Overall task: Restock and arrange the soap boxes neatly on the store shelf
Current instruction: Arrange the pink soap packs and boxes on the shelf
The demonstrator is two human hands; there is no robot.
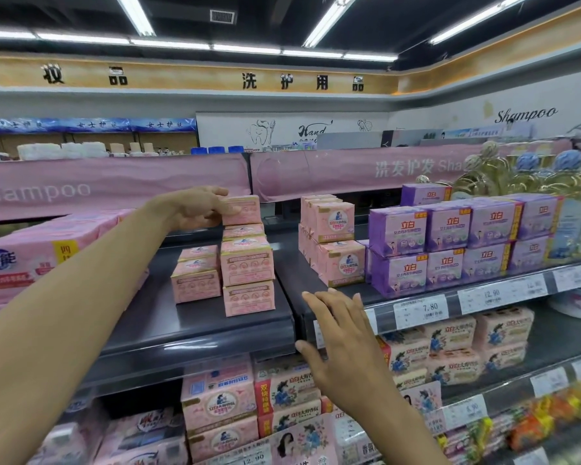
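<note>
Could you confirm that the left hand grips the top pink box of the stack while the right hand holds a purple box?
Not quite: in the head view the right hand holds nothing, its fingers spread open by the shelf edge. The left hand does grip the top pink box of the stack.

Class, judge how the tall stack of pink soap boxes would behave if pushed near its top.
Likely to tip: the tall stack is narrow, piled several high, unevenly aligned. Its boxes look stiff and square-edged, so they would probably slide rather than crumple.
</note>
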